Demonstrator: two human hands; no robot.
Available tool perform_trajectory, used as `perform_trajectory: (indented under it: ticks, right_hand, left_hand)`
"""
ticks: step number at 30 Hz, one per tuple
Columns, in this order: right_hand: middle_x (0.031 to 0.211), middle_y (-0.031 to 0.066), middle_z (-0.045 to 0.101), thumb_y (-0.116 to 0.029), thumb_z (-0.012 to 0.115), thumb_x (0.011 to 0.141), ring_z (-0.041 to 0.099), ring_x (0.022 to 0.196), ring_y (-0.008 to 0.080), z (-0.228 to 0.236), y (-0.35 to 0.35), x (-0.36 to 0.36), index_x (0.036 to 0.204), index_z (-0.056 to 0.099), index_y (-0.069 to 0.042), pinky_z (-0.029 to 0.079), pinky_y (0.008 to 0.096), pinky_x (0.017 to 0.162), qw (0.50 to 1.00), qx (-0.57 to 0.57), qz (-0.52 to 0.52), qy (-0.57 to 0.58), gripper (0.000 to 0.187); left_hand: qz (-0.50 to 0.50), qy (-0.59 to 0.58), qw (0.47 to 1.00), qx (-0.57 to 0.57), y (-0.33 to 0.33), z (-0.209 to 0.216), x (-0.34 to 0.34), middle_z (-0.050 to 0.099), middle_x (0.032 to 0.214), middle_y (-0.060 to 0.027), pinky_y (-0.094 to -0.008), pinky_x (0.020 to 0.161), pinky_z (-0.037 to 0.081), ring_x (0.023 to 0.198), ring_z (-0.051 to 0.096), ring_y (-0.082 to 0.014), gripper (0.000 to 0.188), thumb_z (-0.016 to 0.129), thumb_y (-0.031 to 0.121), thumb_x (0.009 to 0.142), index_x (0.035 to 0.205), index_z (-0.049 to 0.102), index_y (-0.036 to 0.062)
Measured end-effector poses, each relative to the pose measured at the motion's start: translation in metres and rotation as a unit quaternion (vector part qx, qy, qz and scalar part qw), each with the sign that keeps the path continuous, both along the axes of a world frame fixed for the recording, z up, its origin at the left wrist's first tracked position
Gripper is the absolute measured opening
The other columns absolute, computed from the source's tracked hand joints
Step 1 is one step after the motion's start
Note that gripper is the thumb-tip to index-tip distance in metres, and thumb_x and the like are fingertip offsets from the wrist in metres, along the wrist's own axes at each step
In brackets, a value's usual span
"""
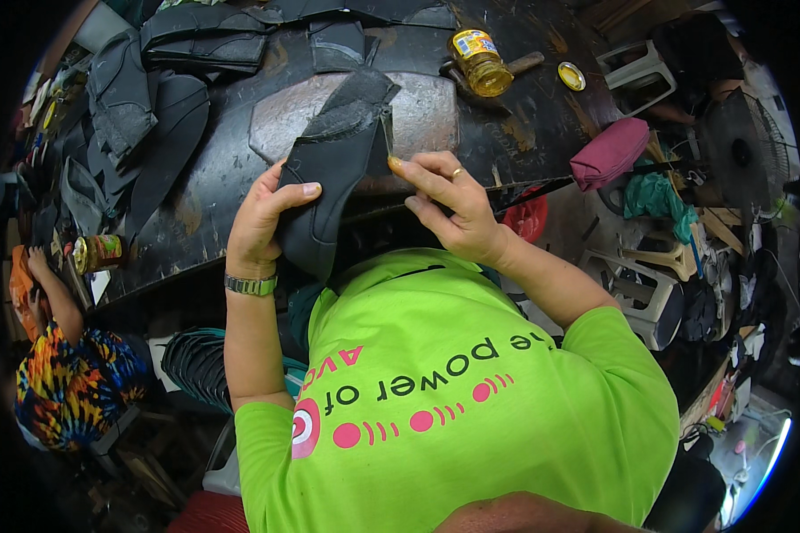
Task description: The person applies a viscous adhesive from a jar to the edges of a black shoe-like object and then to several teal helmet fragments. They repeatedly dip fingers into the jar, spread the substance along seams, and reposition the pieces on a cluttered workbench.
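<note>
Biggest first: long dark worktable (227, 124), scuffed, with black flat cut pieces (204, 40) heaped at its far edge and left end. Shiny grey-brown slab (427, 107) with angled corners lies on it, metal or stone, can't tell. Work thing is a black flexible shaped panel with a rougher grey-black strip (342, 164), looks like a shoe upper, held up at the table's near edge, its far end overlapping the slab in view. Left hand (262, 213) closed around the panel's left side, thumb flat on the face, other fingers mostly hidden behind. Right hand (458, 209) half curled, index fingertip at the panel's right edge, thumb slightly apart; nothing clearly gripped. Clear glass jar with yellow contents and a colourful label (484, 67) is beyond the right hand, upright or tipped unclear; round yellow lid (571, 76) lies apart to its right. Smallest: yellow smear on the right index fingertip (395, 164). Step is probably spreading glue along that edge by finger; next move likely calls for steady left hold, even thin coat, no drips on the face.
</note>
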State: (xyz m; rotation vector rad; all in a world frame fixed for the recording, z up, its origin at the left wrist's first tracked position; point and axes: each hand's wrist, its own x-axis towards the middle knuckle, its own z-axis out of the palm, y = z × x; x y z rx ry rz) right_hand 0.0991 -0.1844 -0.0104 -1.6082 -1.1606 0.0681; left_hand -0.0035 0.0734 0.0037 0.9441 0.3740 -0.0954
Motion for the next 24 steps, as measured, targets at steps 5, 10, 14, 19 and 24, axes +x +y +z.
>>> perform_trajectory:
  ticks: [5, 10, 14, 19, 24]
  right_hand:
    - [0.118, 0.0072, 0.057, 0.010, 0.062, 0.087, 0.056, 0.080, 0.0101, 0.010, -0.002, 0.009, 0.135, 0.062, -0.007, 0.048, 0.0228, 0.072, 0.993, 0.076, -0.074, 0.049, 0.052]
    - [0.115, 0.0097, 0.058, 0.009, 0.064, 0.084, 0.059, 0.078, 0.0145, 0.012, 0.007, 0.016, 0.132, 0.066, -0.014, 0.050, 0.0264, 0.070, 0.995, -0.001, -0.090, -0.046, 0.053]
    - [0.111, 0.0115, 0.060, 0.009, 0.066, 0.079, 0.060, 0.071, 0.0191, 0.006, 0.009, 0.014, 0.127, 0.069, -0.016, 0.052, 0.0297, 0.067, 0.978, -0.042, -0.112, -0.171, 0.055]
    - [0.113, 0.0118, 0.060, 0.007, 0.068, 0.073, 0.060, 0.070, 0.0209, 0.006, 0.009, 0.018, 0.125, 0.070, -0.018, 0.053, 0.0324, 0.066, 0.977, -0.031, -0.141, -0.155, 0.058]
    - [0.115, 0.0118, 0.058, 0.006, 0.068, 0.072, 0.059, 0.071, 0.0221, 0.010, 0.013, 0.019, 0.128, 0.069, -0.020, 0.054, 0.0339, 0.066, 0.977, -0.038, -0.145, -0.152, 0.062]
  left_hand:
    - [0.009, -0.005, 1.000, 0.019, 0.001, 0.002, -0.001, 0.072, 0.106, -0.0114, -0.0282, 0.076, 0.061, 0.084, 0.072, -0.0160, 0.044, 0.068, -0.002, 0.083, 0.127, 0.060, -0.0028]
    - [0.015, -0.009, 1.000, 0.023, -0.002, 0.005, 0.000, 0.072, 0.106, -0.0112, -0.0276, 0.076, 0.060, 0.085, 0.072, -0.0159, 0.045, 0.068, -0.002, 0.083, 0.128, 0.060, -0.0028]
    - [0.012, -0.005, 1.000, 0.027, -0.002, 0.005, -0.001, 0.072, 0.106, -0.0112, -0.0275, 0.076, 0.060, 0.084, 0.072, -0.0159, 0.045, 0.068, -0.001, 0.084, 0.128, 0.060, -0.0027]
    - [0.023, -0.003, 0.999, 0.029, 0.001, 0.004, -0.003, 0.072, 0.104, -0.0111, -0.0273, 0.075, 0.060, 0.083, 0.072, -0.0156, 0.045, 0.068, -0.001, 0.083, 0.128, 0.060, -0.0027]
    - [0.013, -0.007, 0.999, 0.029, -0.001, 0.004, -0.001, 0.072, 0.105, -0.0111, -0.0274, 0.075, 0.060, 0.083, 0.072, -0.0154, 0.045, 0.068, -0.001, 0.083, 0.128, 0.060, -0.0031]
